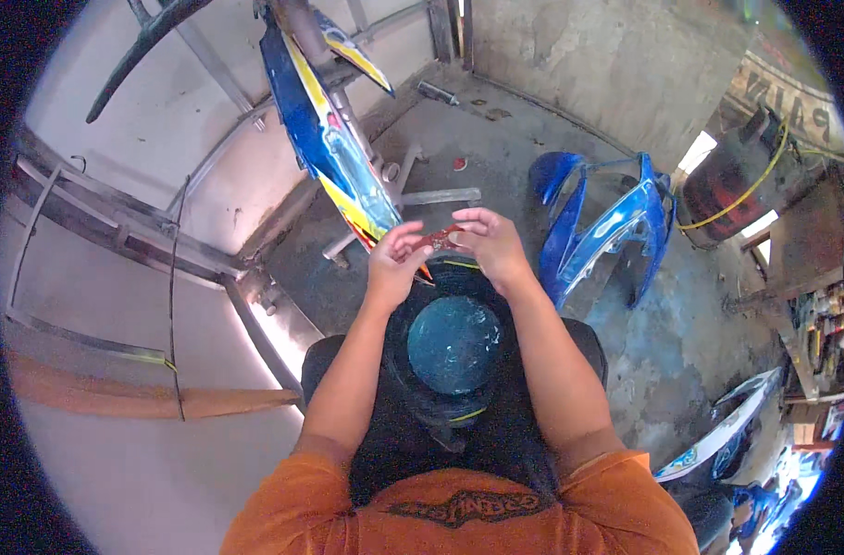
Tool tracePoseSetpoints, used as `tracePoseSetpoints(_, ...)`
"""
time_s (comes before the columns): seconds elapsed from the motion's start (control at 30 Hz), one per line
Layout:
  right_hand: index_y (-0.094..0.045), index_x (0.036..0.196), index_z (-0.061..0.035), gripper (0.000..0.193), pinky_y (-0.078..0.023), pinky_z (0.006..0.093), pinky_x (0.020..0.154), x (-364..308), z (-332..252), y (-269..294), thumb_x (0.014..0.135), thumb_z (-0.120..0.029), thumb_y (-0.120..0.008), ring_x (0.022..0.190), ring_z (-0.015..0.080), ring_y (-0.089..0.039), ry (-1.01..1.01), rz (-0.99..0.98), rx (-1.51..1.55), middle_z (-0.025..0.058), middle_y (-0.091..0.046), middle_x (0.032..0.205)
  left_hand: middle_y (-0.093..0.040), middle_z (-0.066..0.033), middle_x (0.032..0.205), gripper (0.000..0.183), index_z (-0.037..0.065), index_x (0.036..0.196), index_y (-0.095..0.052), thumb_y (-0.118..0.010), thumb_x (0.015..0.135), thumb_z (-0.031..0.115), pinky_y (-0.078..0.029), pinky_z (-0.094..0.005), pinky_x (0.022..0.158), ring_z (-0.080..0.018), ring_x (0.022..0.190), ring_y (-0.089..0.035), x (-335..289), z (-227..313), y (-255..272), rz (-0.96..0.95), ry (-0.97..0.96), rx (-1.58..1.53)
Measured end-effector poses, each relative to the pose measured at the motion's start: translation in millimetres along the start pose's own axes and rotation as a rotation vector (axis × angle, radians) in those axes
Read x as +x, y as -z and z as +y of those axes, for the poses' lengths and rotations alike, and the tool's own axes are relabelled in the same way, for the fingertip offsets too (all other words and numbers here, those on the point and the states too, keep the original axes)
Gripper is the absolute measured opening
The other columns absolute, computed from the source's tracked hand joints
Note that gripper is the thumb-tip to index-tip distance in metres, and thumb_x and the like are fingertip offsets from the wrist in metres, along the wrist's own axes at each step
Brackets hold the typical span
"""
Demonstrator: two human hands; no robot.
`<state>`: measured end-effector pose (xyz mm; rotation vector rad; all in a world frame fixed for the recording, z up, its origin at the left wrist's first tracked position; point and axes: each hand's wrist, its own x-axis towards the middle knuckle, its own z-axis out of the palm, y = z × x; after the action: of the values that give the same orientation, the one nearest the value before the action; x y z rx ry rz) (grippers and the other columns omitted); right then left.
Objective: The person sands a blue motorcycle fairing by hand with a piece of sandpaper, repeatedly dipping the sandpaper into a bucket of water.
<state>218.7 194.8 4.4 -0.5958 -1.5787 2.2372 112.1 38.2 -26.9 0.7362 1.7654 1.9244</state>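
My left hand point(397, 266) and my right hand point(492, 252) are raised close together in front of me. Pinched between the fingertips of both is a small reddish-brown strip point(438, 240); its kind is not clear. Below them, between my knees, sits a dark round container point(454, 344) with a teal, white-flecked round surface. Just beyond my left hand, the tip of a glossy blue, yellow and white motorcycle body panel point(334, 153) reaches toward me. Whether that panel touches my hand cannot be told.
A blue motorcycle fairing point(584, 264) stands on the concrete floor to the right. Beyond it is a dark red tank point(732, 190) with a yellow hose point(763, 182). A white and blue panel point(727, 430) lies at lower right. Metal framing point(117, 236) lines the left wall.
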Motion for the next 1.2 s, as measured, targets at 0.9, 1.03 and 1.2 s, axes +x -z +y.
tracePoseSetpoints(0.9,-0.069,0.099,0.0029,0.018,-0.051,0.0304,0.075,-25.1,2.0,-14.4,0.09,-0.012,-0.067,0.082,0.0139,-0.065,0.107,-0.055,-0.462,0.0102,-0.071,0.088,-0.068,-0.0069,0.098,0.04,0.003,0.123,-0.054,-0.071,0.086,0.002,-0.052,-0.025,0.073,-0.012,0.083,-0.064,10.5,14.2,14.4,-0.031,0.184,-0.218)
tracePoseSetpoints(1.03,-0.068,0.099,0.0035,0.019,-0.051,0.031,0.076,-35.0,8.5,-10.4,0.091,-0.013,-0.065,0.081,0.0146,-0.065,0.071,-0.039,-0.471,0.0094,-0.071,0.088,-0.069,-0.0041,0.09,0.037,0.002,0.118,-0.055,-0.073,0.085,0.004,-0.048,-0.0218,0.06,-0.0075,0.069,-0.06,1.9,21.7,15.7,-0.057,0.23,-0.224)
tracePoseSetpoints(1.2,-0.064,0.102,0.0017,0.011,-0.046,0.0247,0.071,-34.7,12.4,-12.3,0.095,-0.005,-0.059,0.077,0.0089,-0.058,0.038,-0.082,-0.463,0.0007,-0.064,0.083,-0.069,-0.0053,0.091,0.034,0.002,0.117,-0.053,-0.07,0.088,0.004,-0.046,-0.0207,0.058,-0.0064,0.069,-0.059,-3.4,23.2,10.2,-0.079,0.392,-0.275)
